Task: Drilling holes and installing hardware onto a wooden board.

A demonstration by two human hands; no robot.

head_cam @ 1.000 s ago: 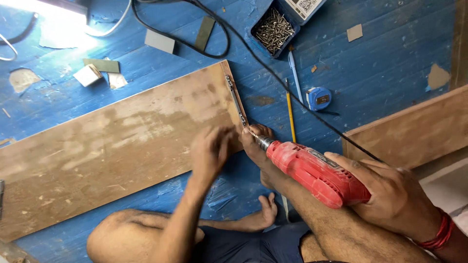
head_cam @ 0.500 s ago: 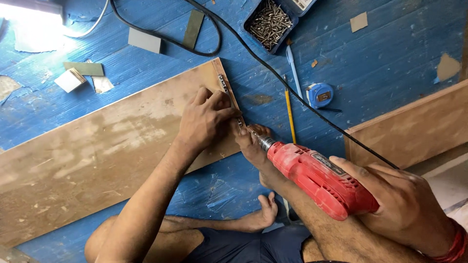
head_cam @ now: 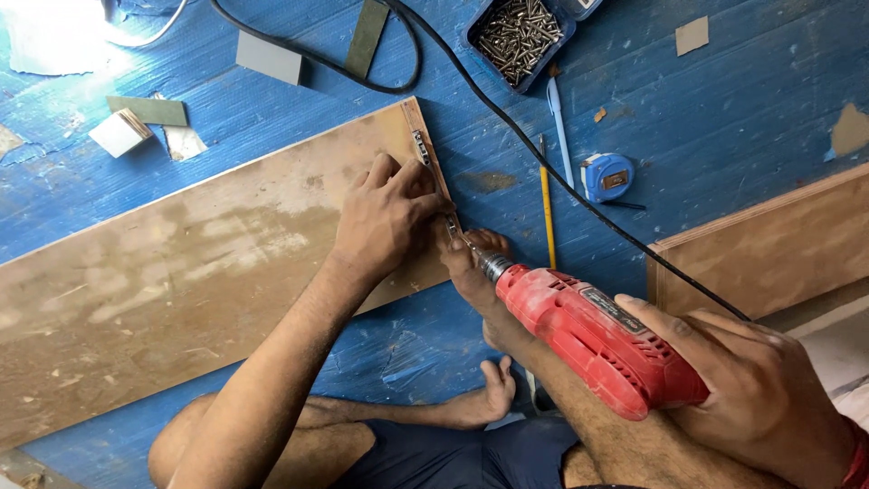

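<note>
While our left hand [head_cam: 385,217] presses flat on the plywood board [head_cam: 181,281] lying on the blue floor [head_cam: 724,109], pinning its end, our right hand [head_cam: 751,398] clasps the red drill [head_cam: 588,340], bit at the board's edge.

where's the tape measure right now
In the head view, the blue tape measure lies on the blue floor at upper right, just right of the yellow pencil and the black cord, below the tray of screws.

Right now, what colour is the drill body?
Red, with a dark chuck; the drill shows in the head view.
</note>
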